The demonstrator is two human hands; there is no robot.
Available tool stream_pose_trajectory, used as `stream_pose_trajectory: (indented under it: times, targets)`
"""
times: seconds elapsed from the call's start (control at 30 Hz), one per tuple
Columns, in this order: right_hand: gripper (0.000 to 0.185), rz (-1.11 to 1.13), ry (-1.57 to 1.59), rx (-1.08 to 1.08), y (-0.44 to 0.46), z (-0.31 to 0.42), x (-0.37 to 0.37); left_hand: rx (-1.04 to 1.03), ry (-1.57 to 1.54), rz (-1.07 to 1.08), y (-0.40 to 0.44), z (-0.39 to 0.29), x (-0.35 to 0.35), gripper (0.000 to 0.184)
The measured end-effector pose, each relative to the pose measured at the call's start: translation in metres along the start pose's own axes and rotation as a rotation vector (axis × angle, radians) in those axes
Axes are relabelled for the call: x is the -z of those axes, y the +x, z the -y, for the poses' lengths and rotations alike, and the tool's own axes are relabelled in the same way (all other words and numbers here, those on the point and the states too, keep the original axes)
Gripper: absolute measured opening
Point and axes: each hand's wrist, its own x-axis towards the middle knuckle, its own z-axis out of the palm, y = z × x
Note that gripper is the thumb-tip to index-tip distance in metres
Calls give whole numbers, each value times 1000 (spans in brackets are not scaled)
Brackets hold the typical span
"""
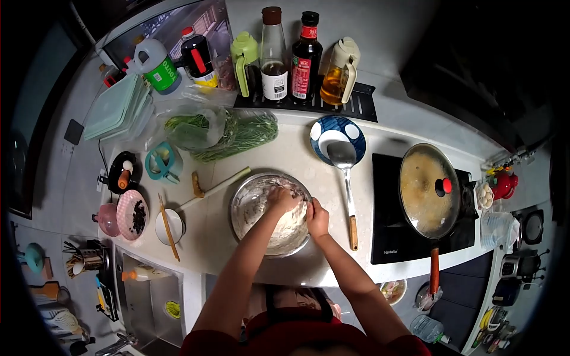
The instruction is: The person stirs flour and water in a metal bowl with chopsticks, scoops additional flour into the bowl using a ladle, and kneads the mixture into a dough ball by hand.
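Note:
A metal mixing bowl (236,230) stands on the counter in front of me, its inner wall smeared with flour. Pale, shaggy dough (288,228) lies inside it. My left hand (282,200) reaches into the bowl, its fingers curled into the dough at the far side and partly hidden. With my right hand (318,218) I grip the bowl's right rim. Just right of the bowl, a metal spatula (346,178) with a wooden handle rests its head in a blue-and-white dish (321,126).
A lidded pan (424,190) sits on the black cooktop (389,237) at right. Bagged green vegetables (249,130) and bottles (303,65) line the back. Leftward are a small white bowl (165,228) with chopsticks (168,228), a pink plate (123,213) and the sink (151,302).

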Motion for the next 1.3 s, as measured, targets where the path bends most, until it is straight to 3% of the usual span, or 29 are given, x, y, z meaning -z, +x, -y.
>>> stream_pose_trajectory:
  times: [0.03,0.07,0.13,0.23,0.37,0.47,0.6,0.67,0.73,0.87,0.93,0.97,1.07,1.1,1.17,1.27,1.3]
  targets:
    - [28,0,-17,3,0,-1,0,-77,-7,-38,-13,0,0,57]
    - [30,3,-33,5,-1,-2,-1,-154,-42,62,-24,1,1,58]
    - [29,18,-35,-10,-1,5,4,-484,5,-313,-52,17,-26,42]
    - [27,26,-18,-26,0,5,3,-843,25,-556,-95,45,-26,28]
    - [27,11,-40,-18,-3,8,3,-1071,328,-622,-94,66,-39,20]
    - [26,-17,-38,5,-3,1,0,-1074,319,-771,-72,55,-47,18]
    - [26,-18,-55,-24,-3,4,0,-746,260,-471,-53,36,-32,30]
    - [26,-25,-66,-17,0,3,-2,-699,152,-523,-38,33,-29,42]
    - [27,-17,-74,-21,-2,4,-1,-595,137,-333,-29,32,-25,48]
    - [28,-17,-85,-13,-1,5,-1,-458,-177,-185,-5,39,3,26]
    - [28,13,-90,-46,0,9,2,-653,297,-391,47,105,-30,22]
    - [29,32,-92,-61,0,11,3,-562,181,-323,11,103,6,19]
    - [29,-19,-138,-15,-2,4,-3,-194,454,-314,-24,114,-14,20]
    - [29,-35,-138,-12,-1,4,-3,-8,303,-336,-26,118,-38,21]
    - [29,-59,-139,-10,-2,4,-5,27,526,-421,-51,128,-83,29]
    - [28,-54,-91,-21,-2,12,-2,41,298,-103,-87,96,-89,42]
    - [27,-33,-83,-49,-1,11,-2,-1,195,-103,-88,85,-99,40]
